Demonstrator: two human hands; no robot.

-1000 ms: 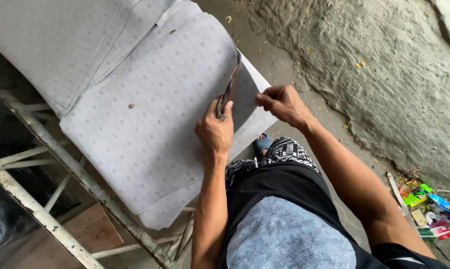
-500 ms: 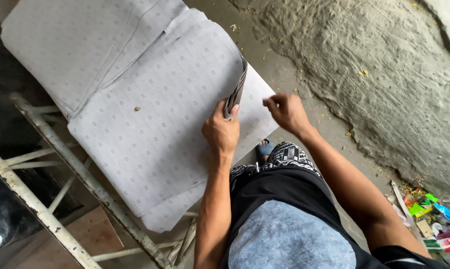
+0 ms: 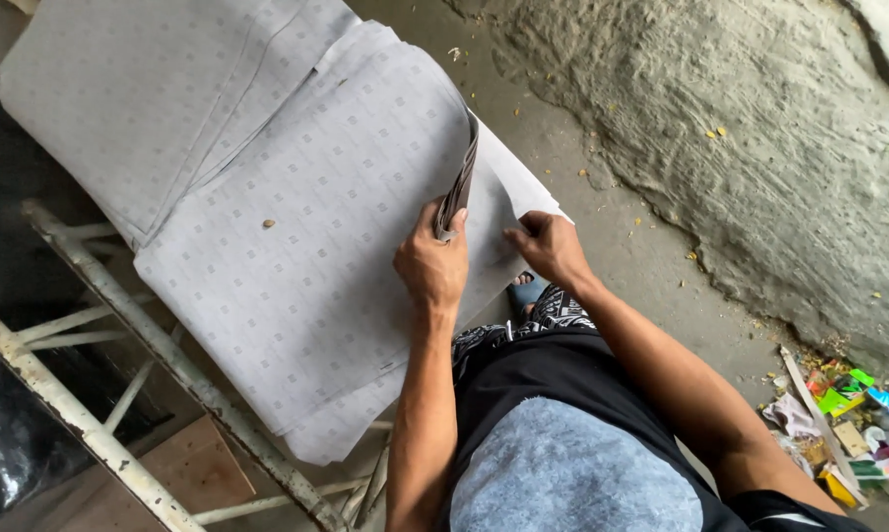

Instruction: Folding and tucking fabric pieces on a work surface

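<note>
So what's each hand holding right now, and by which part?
The left hand pinches the raised edge of a stack of grey patterned sheets, near its right side. The right hand holds nothing; its fingers press the sheet underneath.

Left hand [image 3: 431, 264] was extended forward from a bare forearm running nearly straight up the frame, back of the hand toward the camera, fingers curled closed with the thumb pressed against them in a pinch at the fingertips. Right hand [image 3: 549, 246] lay just beside it, apart and not touching, knuckles up, fingers bent and pointing left toward the other hand, not visibly closed on anything. Right forearm ran diagonally from lower right, elbow bent, wrist roughly straight.
</note>
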